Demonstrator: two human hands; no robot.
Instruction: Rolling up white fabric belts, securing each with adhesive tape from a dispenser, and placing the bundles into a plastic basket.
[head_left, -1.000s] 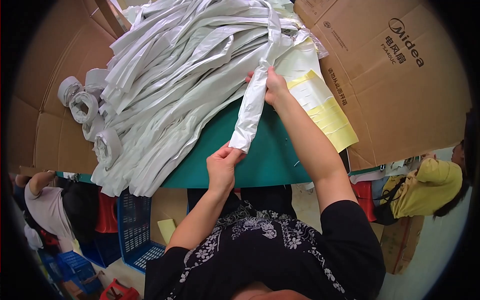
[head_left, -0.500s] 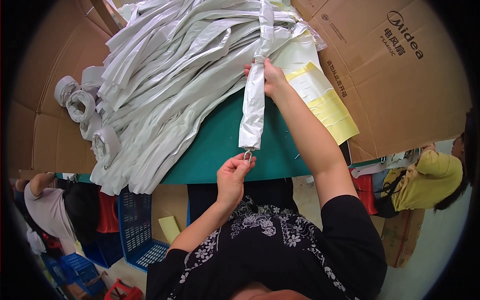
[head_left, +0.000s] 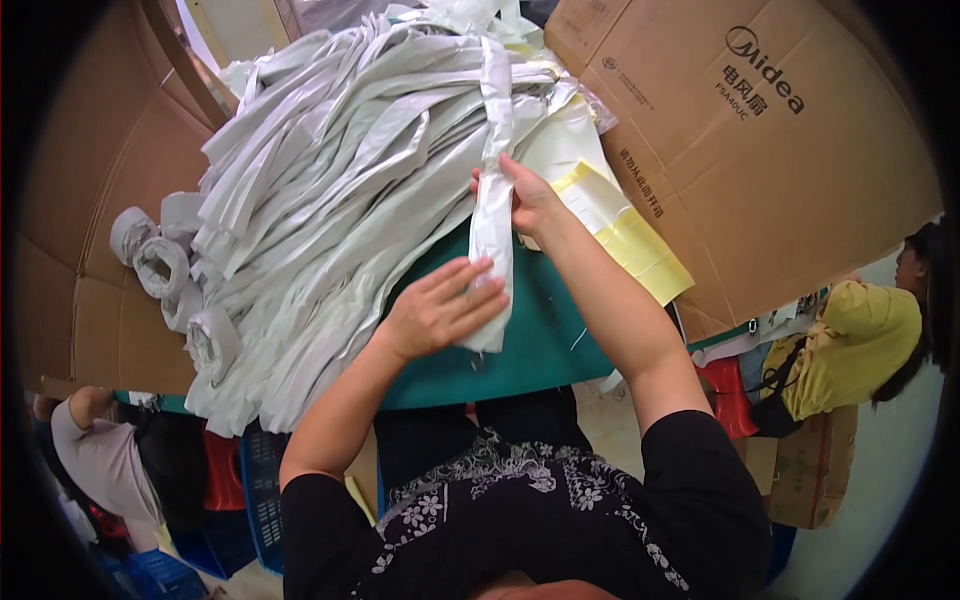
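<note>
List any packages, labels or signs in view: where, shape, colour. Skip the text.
Large brown cardboard box: upper right behind the green table, flat panel with dark printed markings.
Brown cardboard sheet: left side, plain, curved by the lens.
Pale yellow paper sheets: on the table beside the right hand, rectangular stack.
Small brown cardboard box: floor, lower right, beside a seated person in yellow.
No screens in view.

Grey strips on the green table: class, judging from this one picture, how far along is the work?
Seemingly done: four rolled strips sit at the pile's left edge. In hand: one grey strip, with the right hand gripping its upper part and the left hand pressed flat on its lower end. Left: the big pile of loose strips covering the green table.
</note>
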